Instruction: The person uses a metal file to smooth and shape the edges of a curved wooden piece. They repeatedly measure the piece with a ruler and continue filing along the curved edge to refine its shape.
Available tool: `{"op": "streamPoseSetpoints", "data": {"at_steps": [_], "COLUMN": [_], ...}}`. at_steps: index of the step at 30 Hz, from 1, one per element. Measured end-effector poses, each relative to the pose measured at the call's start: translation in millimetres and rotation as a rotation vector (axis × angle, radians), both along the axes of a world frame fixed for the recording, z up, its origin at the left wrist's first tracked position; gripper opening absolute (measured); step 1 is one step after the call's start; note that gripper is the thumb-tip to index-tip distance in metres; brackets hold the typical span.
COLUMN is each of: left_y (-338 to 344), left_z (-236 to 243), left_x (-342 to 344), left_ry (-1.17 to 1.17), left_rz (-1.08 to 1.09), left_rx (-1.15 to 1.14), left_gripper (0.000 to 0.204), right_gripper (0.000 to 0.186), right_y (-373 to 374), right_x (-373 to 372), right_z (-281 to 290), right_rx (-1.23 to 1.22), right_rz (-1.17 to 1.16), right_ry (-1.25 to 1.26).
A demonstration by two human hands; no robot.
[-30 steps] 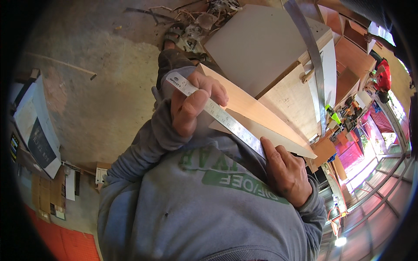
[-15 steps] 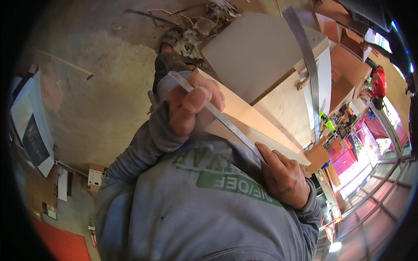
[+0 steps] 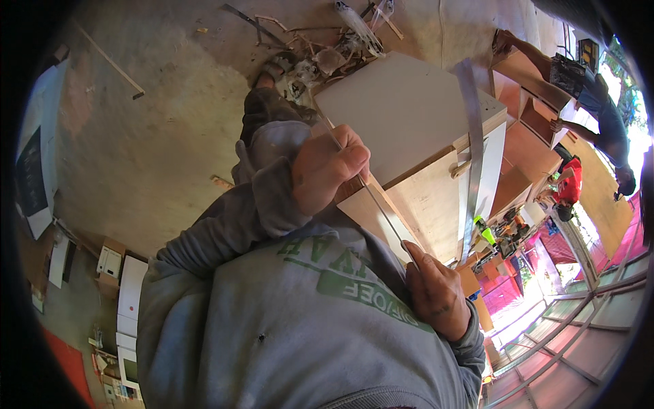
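A: Where is the work?
B: Metal ruler (image 3: 383,213) spans both hands, just off the near-left edge of the white-topped cabinet (image 3: 409,102). Plywood board (image 3: 366,213) lies behind it, beside that same edge; ruler-to-board contact not resolvable.
A: Done, and left?
B: Judgement: ruler is raised and lined up roughly with the board, so handling is under way, not finished. No drawn line made out on the board's visible face; no marking tool seen in either hand. Whether a reading was taken, cannot tell.
A: Hand state?
B: Left hand (image 3: 329,170) curled tight round the ruler's far stretch; any hold on the board is hidden. Right hand (image 3: 436,290) pinches the near end, thumb against fingers.
A: Orientation?
B: Long axis slants, roughly parallel to the cabinet's near-left edge. Far end points toward the cabinet's left corner, near end away from it. Ruler seen edge-on; scale unreadable.
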State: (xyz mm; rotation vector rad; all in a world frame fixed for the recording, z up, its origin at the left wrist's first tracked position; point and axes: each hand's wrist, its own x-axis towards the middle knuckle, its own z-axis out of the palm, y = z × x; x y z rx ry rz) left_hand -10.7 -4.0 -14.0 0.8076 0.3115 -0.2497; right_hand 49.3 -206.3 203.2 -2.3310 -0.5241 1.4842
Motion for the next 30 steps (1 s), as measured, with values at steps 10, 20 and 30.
{"op": "streamPoseSetpoints", "data": {"at_steps": [10, 20, 30], "left_y": [-0.6, -5.4, -1.4], "left_z": [-1.0, -0.1, -3.5], "left_x": [-4.4, -2.9, 4.8], "left_ry": [0.005, -0.018, 0.008], "left_rz": [-0.009, 0.079, 0.031], "left_rx": [-0.001, 0.073, 0.048], "left_gripper": [0.030, 0.031, 0.036], "right_gripper": [0.038, 0.035, 0.035], "right_y": [2.1, 3.4, -0.9], "right_x": [-12.6, -15.3, -1.7], "right_z": [-0.7, -1.1, -19.1], "right_rx": [-0.020, -0.077, 0.020], "right_rz": [-0.004, 0.009, -0.010], "right_ry": [-0.109, -0.115, -0.081]}}
